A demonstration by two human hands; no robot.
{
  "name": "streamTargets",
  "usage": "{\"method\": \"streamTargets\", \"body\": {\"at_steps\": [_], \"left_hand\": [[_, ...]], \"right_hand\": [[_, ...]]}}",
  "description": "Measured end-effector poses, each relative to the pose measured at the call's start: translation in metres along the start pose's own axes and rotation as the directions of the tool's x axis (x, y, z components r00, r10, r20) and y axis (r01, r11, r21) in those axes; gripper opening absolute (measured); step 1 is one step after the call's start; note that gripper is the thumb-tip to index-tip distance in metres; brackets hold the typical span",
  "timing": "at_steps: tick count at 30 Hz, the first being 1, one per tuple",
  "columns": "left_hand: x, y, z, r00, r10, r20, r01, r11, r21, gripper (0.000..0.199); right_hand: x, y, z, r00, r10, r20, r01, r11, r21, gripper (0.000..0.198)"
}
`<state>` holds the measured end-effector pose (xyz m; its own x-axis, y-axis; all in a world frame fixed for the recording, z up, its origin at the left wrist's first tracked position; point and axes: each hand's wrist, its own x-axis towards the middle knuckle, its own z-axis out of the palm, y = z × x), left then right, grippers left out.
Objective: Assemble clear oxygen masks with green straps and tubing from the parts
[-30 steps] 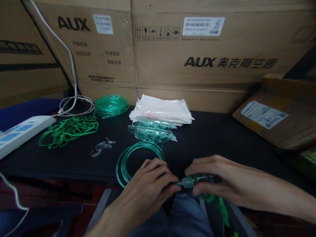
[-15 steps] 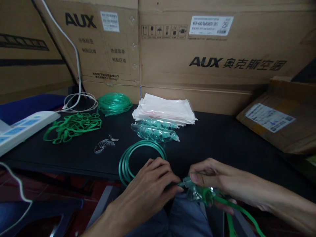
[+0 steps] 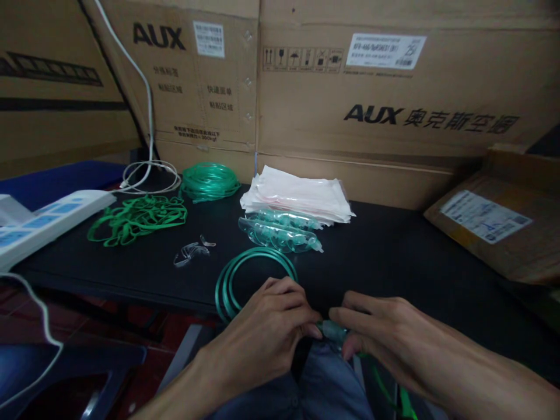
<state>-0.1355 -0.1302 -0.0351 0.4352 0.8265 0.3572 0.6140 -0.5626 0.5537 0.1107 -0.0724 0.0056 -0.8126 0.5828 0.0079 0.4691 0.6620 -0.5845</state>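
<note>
Dim, greenish indoor light, no hard shadows. Faint sheen on the plastic packets (image 3: 297,198) beyond the hands. Edges bow wide-angle; lower corners dark, soft.

Dim light; a black table (image 3: 394,256) stands against stacked cardboard boxes (image 3: 371,105), above reddish floor (image 3: 131,318).
</note>
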Motion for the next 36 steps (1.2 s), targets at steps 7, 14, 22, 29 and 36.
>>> {"method": "streamTargets", "body": {"at_steps": [7,14,22,29,36], "left_hand": [[0.001,-0.002,0.002,0.996,0.004,-0.090,-0.010,0.998,-0.067,0.014],[0.000,-0.002,0.003,0.997,-0.003,-0.081,0.005,1.000,0.024,0.021],[-0.006,0.009,-0.016,0.991,0.027,-0.128,0.009,0.962,0.272,0.041],[-0.025,-0.031,-0.060,0.866,-0.342,-0.365,0.495,0.686,0.534,0.047],[-0.008,-0.031,-0.073,0.821,-0.550,-0.153,0.542,0.668,0.510,0.014]], "right_hand": [[0.013,-0.015,0.004,0.957,0.258,0.133,-0.286,0.915,0.283,0.037],[0.017,-0.023,0.013,0.780,0.433,0.452,-0.619,0.429,0.658,0.064],[0.014,-0.006,0.000,0.818,0.409,0.404,-0.575,0.583,0.574,0.059],[0.016,-0.015,-0.020,0.903,0.325,0.280,-0.411,0.841,0.351,0.048],[0.006,-0.021,-0.030,0.988,0.150,0.024,-0.148,0.987,-0.068,0.035]]}}
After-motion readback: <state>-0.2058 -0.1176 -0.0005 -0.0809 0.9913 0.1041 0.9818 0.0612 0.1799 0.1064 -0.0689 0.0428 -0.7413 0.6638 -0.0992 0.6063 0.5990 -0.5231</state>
